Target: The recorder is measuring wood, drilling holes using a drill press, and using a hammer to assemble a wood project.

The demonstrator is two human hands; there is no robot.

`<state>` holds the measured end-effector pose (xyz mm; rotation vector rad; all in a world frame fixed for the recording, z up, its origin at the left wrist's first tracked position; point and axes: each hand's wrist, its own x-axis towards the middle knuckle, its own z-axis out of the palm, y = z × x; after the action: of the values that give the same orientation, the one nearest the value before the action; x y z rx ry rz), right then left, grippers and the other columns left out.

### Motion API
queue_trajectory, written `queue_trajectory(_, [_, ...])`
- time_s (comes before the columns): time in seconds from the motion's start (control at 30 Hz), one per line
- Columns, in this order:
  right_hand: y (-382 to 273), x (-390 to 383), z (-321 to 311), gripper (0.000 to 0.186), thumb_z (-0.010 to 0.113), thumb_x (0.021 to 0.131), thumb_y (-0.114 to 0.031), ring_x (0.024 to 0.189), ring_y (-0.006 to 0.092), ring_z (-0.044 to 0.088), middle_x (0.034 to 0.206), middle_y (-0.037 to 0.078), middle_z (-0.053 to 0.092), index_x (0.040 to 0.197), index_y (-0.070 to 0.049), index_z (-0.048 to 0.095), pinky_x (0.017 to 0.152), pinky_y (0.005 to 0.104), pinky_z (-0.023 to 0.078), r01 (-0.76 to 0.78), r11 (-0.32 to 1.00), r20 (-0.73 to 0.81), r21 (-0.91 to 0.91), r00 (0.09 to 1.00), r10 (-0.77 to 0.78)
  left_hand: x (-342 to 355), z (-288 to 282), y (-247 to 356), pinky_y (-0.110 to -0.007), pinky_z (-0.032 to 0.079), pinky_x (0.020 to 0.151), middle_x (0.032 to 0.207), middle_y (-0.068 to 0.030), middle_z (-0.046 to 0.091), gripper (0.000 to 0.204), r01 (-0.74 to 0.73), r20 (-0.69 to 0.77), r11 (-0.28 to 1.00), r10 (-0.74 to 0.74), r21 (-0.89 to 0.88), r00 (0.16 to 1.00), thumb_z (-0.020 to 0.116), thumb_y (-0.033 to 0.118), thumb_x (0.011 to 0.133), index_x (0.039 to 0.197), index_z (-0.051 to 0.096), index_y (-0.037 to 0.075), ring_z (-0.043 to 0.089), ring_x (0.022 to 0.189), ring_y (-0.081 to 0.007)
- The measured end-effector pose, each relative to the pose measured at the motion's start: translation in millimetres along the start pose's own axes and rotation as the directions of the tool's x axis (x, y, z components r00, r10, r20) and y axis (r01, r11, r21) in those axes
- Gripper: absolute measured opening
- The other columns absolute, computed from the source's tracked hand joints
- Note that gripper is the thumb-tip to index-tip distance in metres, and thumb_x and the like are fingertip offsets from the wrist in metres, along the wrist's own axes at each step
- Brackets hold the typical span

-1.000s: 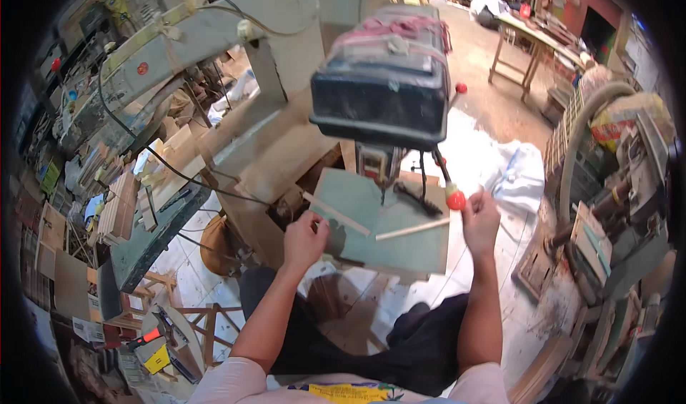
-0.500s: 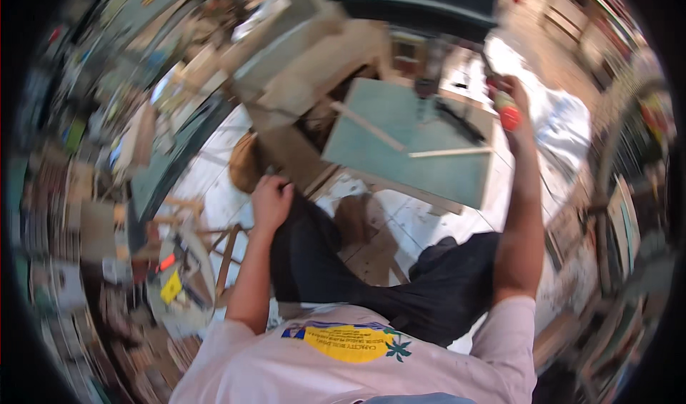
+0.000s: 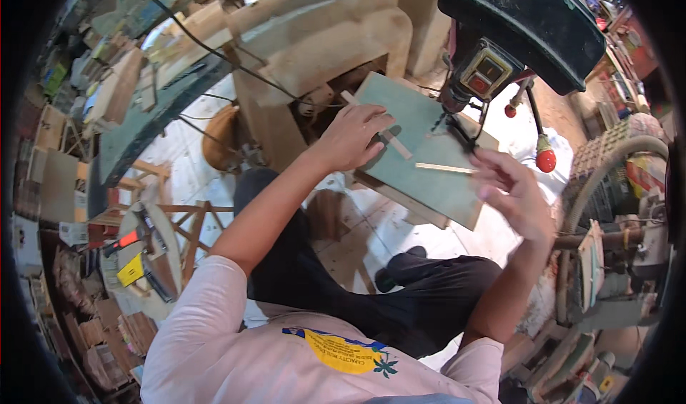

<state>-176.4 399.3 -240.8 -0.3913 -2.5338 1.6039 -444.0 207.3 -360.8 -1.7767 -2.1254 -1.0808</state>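
Note:
A pale green board lies under a drill press, whose bit points down at it. Over the board's left edge, my left hand is spread with fingers out and thumb apart, above one thin wooden strip. A second thin strip lies crosswise, its right end beside my right hand. That hand is slightly blurred, fingers bent but apart, with nothing visible in it. Just beyond its fingertips sits a long black piece on the board.
Red-knobbed feed handles hang right of the drill press. At left, a round stool carries hand tools. A bench with wood offcuts stands at upper left. A ridged hose curves on the right.
My right hand has left the red-knobbed handle and come down to the board's right side. My left hand has risen from my knee to the board's left edge. The view has shifted.

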Motion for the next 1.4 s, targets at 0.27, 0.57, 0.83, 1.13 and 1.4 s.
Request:
queue_trajectory(0.27, [-63.5,70.8,73.3,0.061,0.07,0.089,-0.024,0.11,0.021,0.056,0.126,0.014,0.053,0.134,0.006,0.042,0.098,0.0328,0.043,0.352,0.923,-0.788,-0.155,0.519,-0.33,25.6,38.1,-20.2,-0.043,0.038,0.097,0.106,-0.0064,0.06,0.02,-0.056,0.234,0.996,0.069,-0.064,0.97,0.069,0.018,0.082,0.1,0.07,0.01,0.055,0.108,-0.0266])
queue_trajectory(0.57, [-78.9,87.6,62.2,0.032,0.066,0.089,-0.018,0.086,0.0137,0.061,0.101,0.01,0.062,0.11,0.004,0.055,0.079,0.0283,0.053,0.338,0.911,-0.877,-0.237,0.33,-0.35,32.5,39.4,-18.2,-0.042,0.038,0.098,0.109,-0.0075,0.06,0.019,-0.014,0.206,0.997,0.03,-0.079,0.978,0.068,0.019,0.083,0.098,0.071,0.008,0.055,0.109,-0.0271])
queue_trajectory(0.83, [-62.8,79.9,57.7,0.037,0.068,0.09,-0.022,0.091,0.0139,0.06,0.105,0.01,0.061,0.113,0.005,0.055,0.085,0.0279,0.051,0.436,0.879,-0.815,-0.191,0.429,-0.39,30.3,41.3,-17.7,-0.041,0.04,0.093,0.108,-0.0071,0.061,0.016,-0.019,0.188,0.998,0.029,-0.053,0.982,0.069,0.018,0.083,0.096,0.071,0.008,0.055,0.108,-0.0272])
queue_trajectory(1.13, [-98.0,5.1,60.3,0.037,0.057,0.098,-0.019,0.092,0.0276,0.069,0.106,0.024,0.067,0.117,0.013,0.056,0.087,0.0336,0.053,0.163,0.869,-0.617,-0.468,0.644,-0.453,40.4,47.3,-9.3,-0.04,0.04,0.084,0.096,-0.0049,0.06,0.02,-0.002,0.238,0.999,0.014,-0.052,0.971,0.071,0.017,0.08,0.099,0.073,0.01,0.055,0.098,-0.0262])
queue_trajectory(1.4, [-69.5,-16.5,19.7,0.03,0.05,0.101,-0.015,0.092,0.024,0.07,0.109,0.019,0.068,0.117,0.007,0.063,0.085,0.0334,0.056,-0.116,0.783,-0.741,-0.611,0.43,-0.516,50.7,58.6,-9.3,-0.039,0.039,0.085,0.093,-0.006,0.059,0.022,0.02,0.254,0.998,-0.005,-0.053,0.967,0.07,0.016,0.08,0.101,0.073,0.01,0.055,0.095,-0.0264])
